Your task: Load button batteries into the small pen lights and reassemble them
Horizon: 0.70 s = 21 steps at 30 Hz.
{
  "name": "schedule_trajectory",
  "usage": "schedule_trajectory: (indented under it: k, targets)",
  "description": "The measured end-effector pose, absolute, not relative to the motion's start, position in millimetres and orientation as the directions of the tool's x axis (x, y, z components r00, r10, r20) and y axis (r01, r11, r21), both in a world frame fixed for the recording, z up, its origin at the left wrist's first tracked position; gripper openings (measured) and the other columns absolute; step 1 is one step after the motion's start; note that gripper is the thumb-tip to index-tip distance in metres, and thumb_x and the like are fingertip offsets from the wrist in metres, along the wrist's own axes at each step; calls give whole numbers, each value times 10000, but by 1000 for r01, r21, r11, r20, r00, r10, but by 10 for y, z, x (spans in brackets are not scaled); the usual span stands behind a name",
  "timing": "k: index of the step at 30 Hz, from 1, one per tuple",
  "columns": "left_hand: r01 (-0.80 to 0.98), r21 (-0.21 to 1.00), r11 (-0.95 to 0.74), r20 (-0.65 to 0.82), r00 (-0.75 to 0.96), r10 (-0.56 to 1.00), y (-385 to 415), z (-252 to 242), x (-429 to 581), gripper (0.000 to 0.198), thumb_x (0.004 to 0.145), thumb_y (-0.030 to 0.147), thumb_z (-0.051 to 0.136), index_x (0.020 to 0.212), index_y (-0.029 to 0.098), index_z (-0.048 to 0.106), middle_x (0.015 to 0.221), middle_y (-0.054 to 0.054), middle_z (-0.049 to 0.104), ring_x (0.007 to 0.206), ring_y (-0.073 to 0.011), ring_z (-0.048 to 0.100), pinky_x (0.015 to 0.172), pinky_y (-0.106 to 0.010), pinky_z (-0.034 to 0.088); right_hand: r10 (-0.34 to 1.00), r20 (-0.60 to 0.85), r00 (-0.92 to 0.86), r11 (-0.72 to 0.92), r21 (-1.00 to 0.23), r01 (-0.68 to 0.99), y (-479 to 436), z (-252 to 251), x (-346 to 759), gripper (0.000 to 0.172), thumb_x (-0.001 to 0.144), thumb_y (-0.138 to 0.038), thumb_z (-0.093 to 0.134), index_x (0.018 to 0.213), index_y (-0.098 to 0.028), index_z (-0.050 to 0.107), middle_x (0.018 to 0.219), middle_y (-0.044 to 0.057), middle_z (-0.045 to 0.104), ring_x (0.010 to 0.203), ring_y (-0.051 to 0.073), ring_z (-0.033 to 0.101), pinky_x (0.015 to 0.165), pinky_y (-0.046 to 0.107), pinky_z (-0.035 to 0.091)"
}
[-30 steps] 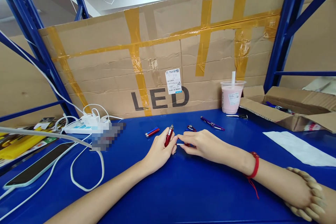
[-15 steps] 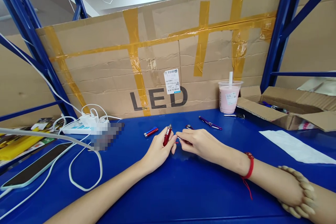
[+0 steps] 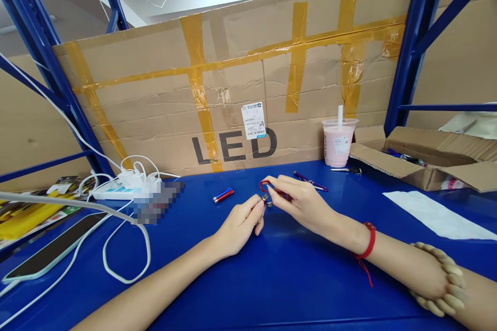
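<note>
Over the middle of the table, my left hand (image 3: 241,223) is closed around a small red tube with a metal tip (image 3: 264,198). Only that tip shows now, pointing toward my right hand; the fingers hide the body. My right hand (image 3: 297,194) pinches a thin, curved red hook-shaped piece (image 3: 264,183) between thumb and fingers, just above the tip. I cannot tell whether the two pieces touch. Close by, a small metal part (image 3: 269,205) shows between the hands. A red tube and a blue tube (image 3: 223,195) lie side by side left of my hands.
Behind my right hand lies a purple pen (image 3: 317,186). A pink drink cup (image 3: 338,144), a small black-and-metal item (image 3: 347,170), an open carton (image 3: 411,158) and white paper (image 3: 438,215) are to the right. Leftward are a phone (image 3: 54,245), a power strip (image 3: 112,190) and white cables.
The left hand has turned, hiding the red tube's body and bringing its tip toward the right. My right hand has risen slightly and now shows the curved red piece in its fingers.
</note>
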<state>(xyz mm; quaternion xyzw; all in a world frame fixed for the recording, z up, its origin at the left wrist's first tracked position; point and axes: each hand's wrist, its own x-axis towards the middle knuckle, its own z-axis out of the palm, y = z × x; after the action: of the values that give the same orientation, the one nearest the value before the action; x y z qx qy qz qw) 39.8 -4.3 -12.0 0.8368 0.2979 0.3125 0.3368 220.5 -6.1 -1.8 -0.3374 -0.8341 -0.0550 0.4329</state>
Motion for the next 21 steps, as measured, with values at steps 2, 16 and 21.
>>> schedule_trajectory:
  k: [2, 16, 21]
  targets:
    - [288, 740, -608, 319, 646, 693, -52, -116, 395, 351, 945, 437, 219, 756, 186, 376, 546, 33, 462, 554, -121, 432, 643, -256, 345, 505, 759, -410, 770, -181, 612, -70, -28, 2199, 310, 941, -306, 351, 1066, -143, 583, 874, 66, 605, 723, 95, 555, 682, 196, 451]
    - [202, 814, -545, 365, 552, 750, -33, -149, 390, 368, 941, 468, 221, 771, 184, 383, 544, 31, 468, 534, -117, 425, 603, -247, 344, 552, 707, -443, 781, -251, 572, -76, -17, 2189, 311, 946, -300, 338, 1075, -151, 578, 832, 51, 582, 724, 98, 539, 688, 213, 446]
    - [218, 822, -527, 369, 502, 783, -4, -150, 395, 339, 937, 457, 264, 806, 185, 418, 518, 51, 442, 520, -107, 422, 604, -233, 358, 629, 663, -406, 756, -399, 519, -89, -16, 2174, 326, 925, -283, 374, 1195, -175, 522, 904, 47, 584, 775, 93, 556, 679, 197, 448]
